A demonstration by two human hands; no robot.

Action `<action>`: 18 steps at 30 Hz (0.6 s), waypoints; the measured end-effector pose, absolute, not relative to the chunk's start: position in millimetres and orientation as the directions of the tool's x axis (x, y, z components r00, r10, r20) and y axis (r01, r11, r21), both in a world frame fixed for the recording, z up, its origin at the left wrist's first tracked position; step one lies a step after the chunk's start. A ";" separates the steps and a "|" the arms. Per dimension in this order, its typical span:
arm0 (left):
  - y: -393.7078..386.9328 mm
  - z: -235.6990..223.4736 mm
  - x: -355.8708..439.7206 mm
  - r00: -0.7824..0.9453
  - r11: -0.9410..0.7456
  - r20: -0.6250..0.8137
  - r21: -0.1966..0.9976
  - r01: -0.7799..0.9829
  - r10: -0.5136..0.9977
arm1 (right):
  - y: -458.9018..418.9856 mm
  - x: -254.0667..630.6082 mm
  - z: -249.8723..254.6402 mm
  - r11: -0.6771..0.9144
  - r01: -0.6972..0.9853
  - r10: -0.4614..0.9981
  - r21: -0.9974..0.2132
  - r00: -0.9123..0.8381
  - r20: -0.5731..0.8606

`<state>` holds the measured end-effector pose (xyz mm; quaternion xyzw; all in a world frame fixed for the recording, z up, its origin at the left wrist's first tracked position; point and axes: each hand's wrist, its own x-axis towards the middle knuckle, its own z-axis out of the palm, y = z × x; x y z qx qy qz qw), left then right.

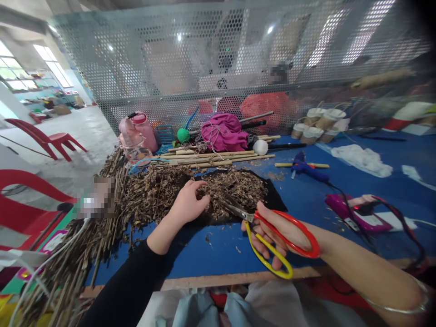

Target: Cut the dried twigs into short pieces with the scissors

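Note:
My left hand (190, 203) reaches over a pile of dried brown plant pieces (235, 186), thumb and index finger apart and no object seen between them. Some of its fingertips are hidden. In my right hand (285, 228) is a pair of scissors (240, 212) with one red and one yellow handle. Their handles are spread, and the blades point left into the pile, near my left fingers. Beneath the cut pieces lies a black sheet (276, 196). A larger heap of dried plant bits (146, 195) sits left of my left hand.
Bundled dry stalks (98, 222) line the left edge of the blue table (211, 254). Behind the piles are thin sticks (218, 159), a magenta cloth (223, 131) and a pink bottle (148, 131). To the right lie a blue glue gun (308, 170) and a purple power box (354, 215) with cables.

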<state>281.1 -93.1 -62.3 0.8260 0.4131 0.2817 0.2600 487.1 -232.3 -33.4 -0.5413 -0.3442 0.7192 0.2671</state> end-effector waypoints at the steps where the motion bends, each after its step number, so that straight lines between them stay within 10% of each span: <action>1: -95.9 -63.4 283.4 0.523 -0.563 0.281 0.643 0.519 0.804 | -230.6 485.8 -34.3 -0.633 -0.008 0.743 -0.774 -0.284 -0.606; 18: -95.6 -81.9 296.3 0.557 -0.552 0.239 0.664 0.504 0.795 | -187.8 467.3 -45.1 -0.704 -0.031 0.691 -0.709 -0.260 -0.675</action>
